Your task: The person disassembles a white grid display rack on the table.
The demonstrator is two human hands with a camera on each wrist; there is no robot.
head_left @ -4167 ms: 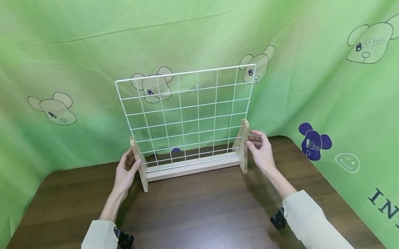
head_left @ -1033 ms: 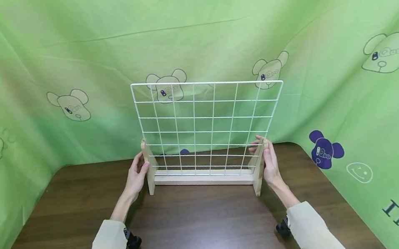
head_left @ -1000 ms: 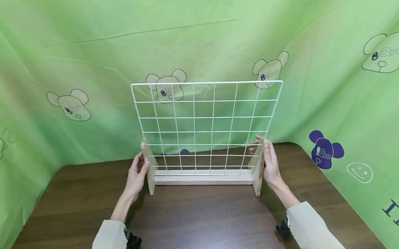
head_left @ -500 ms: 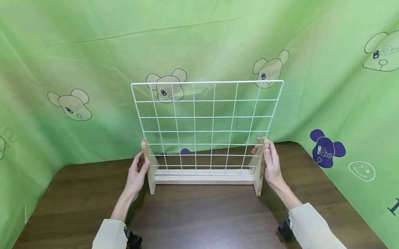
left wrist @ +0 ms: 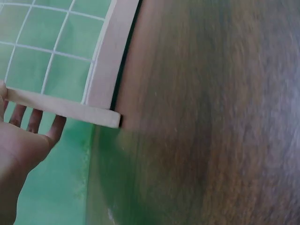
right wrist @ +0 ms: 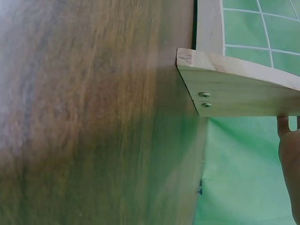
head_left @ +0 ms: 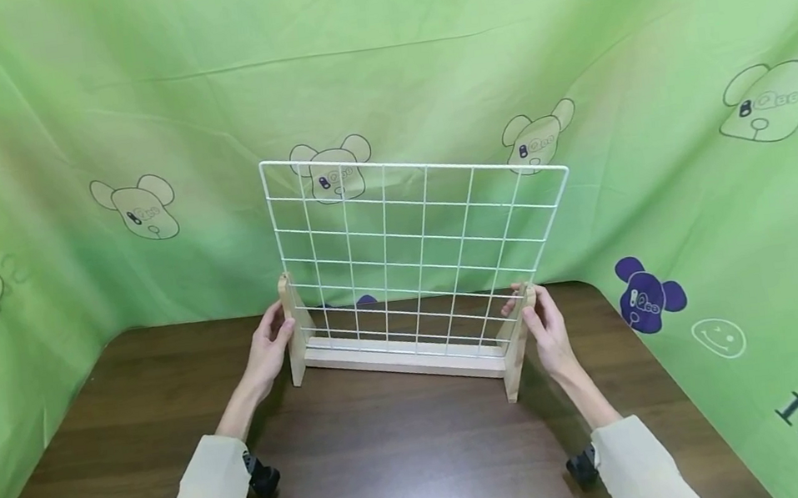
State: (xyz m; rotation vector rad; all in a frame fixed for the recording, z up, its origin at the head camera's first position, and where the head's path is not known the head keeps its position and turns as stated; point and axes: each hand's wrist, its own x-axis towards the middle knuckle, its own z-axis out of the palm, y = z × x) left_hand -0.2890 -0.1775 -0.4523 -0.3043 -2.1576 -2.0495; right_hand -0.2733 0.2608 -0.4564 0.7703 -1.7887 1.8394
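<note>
The left hand [head_left: 265, 359] and right hand [head_left: 553, 338] each grip an end of the wire-grid rack [head_left: 421, 264], standing between them near the table's [head_left: 395, 451] far edge, its long axis slanting so the right end lies farther from that edge.

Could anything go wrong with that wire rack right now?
Possibly two things. The left hand and right hand each hold one wooden end panel, so uneven pulling could twist the rack or let it slip. The wire grid rises well above both hands, so a bump might tip it.
</note>
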